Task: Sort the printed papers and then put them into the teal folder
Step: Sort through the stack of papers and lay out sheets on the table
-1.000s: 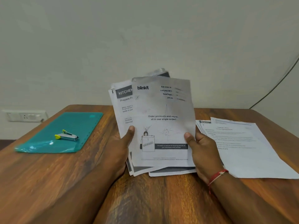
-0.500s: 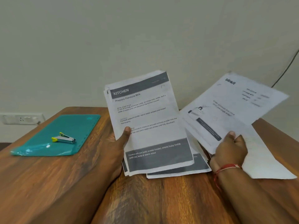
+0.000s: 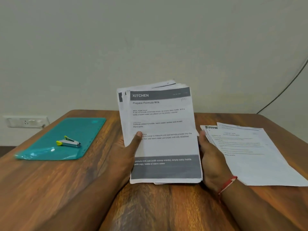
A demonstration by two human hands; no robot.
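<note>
Head view: left hand (image 3: 123, 152) pinches upright paper stack (image 3: 163, 124), right hand (image 3: 211, 161) cups its edge; uneven sheets may slip onto desk pile (image 3: 253, 155).

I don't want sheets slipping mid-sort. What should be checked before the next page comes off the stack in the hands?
1. Grip on the held stack: the left hand holds it, thumb on the front: ok.
2. Grip of the right hand: it sits at the stack's right edge with its fingers hidden: cannot tell.
3. The top page is readable, headed KITCHEN: ok.
4. Stack edges squared: back sheets fan out at the top left: not ok.
5. The pile of sheets lies flat beside the right hand: ok.
6. The teal folder is free to open: a small stapler lies on it: not ok.
</note>
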